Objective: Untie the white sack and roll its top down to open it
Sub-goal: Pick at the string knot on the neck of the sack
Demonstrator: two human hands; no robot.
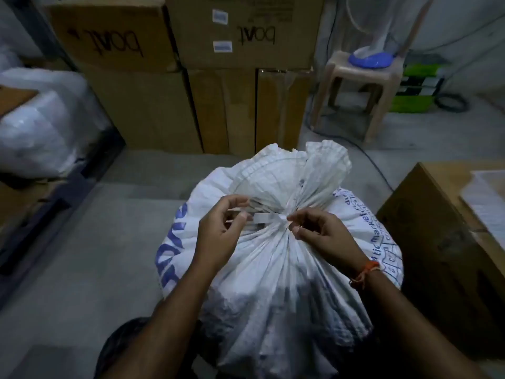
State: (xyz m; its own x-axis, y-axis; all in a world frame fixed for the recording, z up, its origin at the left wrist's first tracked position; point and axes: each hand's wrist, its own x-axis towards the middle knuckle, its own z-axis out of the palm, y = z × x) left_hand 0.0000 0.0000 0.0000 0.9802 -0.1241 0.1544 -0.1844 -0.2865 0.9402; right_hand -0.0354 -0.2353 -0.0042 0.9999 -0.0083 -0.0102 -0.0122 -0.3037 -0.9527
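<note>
A full white woven sack [273,283] with blue print stands on the floor in front of me. Its top is gathered into a neck, and the loose mouth [308,168] fans out beyond it. A flat white tie strip [269,218] runs around the neck to a knot at about the middle. My left hand [218,231] pinches the free end of the strip on the left of the knot. My right hand [322,231] has its fingertips on the knot from the right; an orange thread band is on that wrist.
Stacked cardboard boxes [224,64] stand right behind the sack. Another cardboard box [442,242] sits close on the right. Metal shelving with plastic-wrapped bundles [41,124] lines the left. A plastic stool [363,88] with a fan base stands at the back right, with cables on the floor.
</note>
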